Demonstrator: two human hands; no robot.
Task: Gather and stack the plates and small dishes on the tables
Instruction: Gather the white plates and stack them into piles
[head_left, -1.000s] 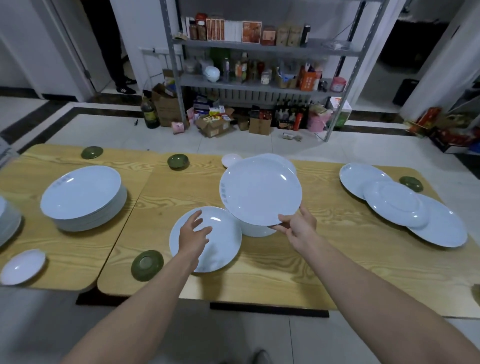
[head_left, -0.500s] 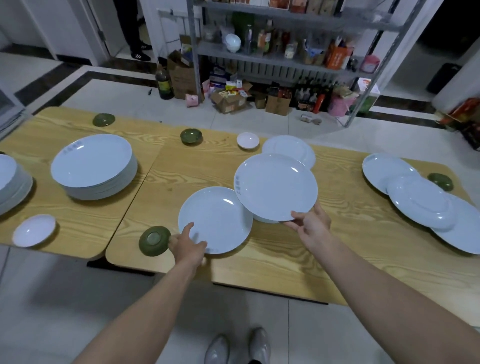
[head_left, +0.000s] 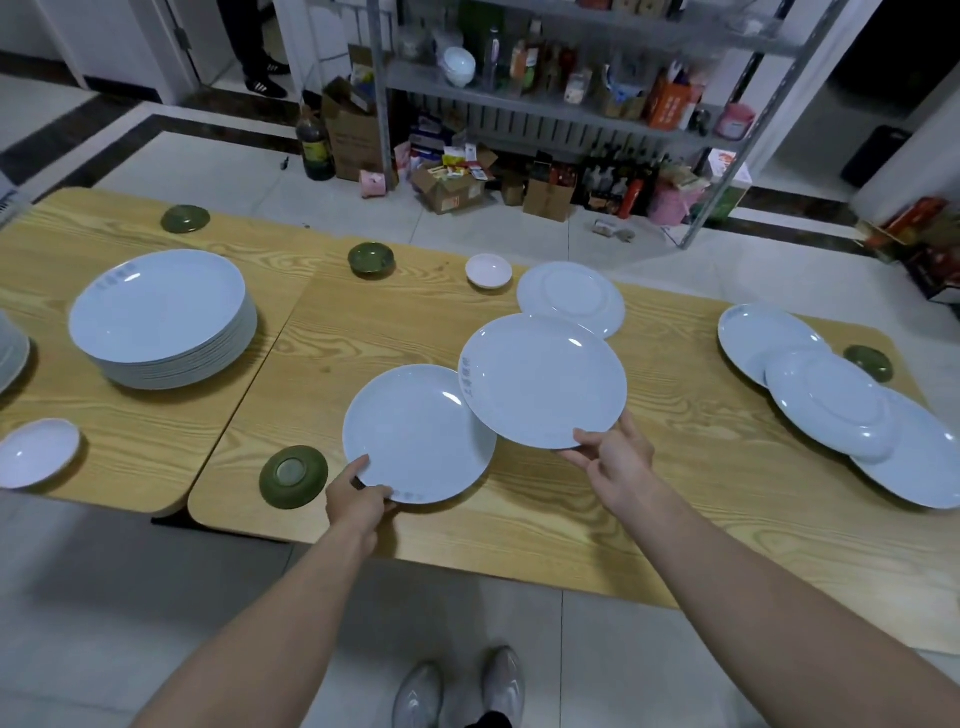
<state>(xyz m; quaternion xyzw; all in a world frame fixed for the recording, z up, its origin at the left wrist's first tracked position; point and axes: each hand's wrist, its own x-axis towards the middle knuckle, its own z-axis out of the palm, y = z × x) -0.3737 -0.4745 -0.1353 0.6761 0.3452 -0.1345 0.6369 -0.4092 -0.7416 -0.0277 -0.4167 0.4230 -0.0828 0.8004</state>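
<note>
My right hand (head_left: 610, 457) grips the near rim of a white plate (head_left: 543, 379) and holds it tilted above the middle table. My left hand (head_left: 358, 501) pinches the near edge of a second white plate (head_left: 415, 434), which lies partly under the raised one. Behind them an upturned white plate (head_left: 571, 299) lies flat. A tall stack of white plates (head_left: 161, 319) stands on the left table. Three overlapping plates (head_left: 831, 402) lie at the right.
Small green dishes sit near my left hand (head_left: 293, 475), at mid-back (head_left: 370, 258), at back left (head_left: 185, 218) and at far right (head_left: 868, 362). Small white dishes lie at the back (head_left: 488, 270) and front left (head_left: 37, 452). A loaded shelf (head_left: 571, 93) stands beyond.
My left hand slid from the top of the lower plate to its near edge and took hold. My right hand lowered its plate slightly. The camera tilted further down.
</note>
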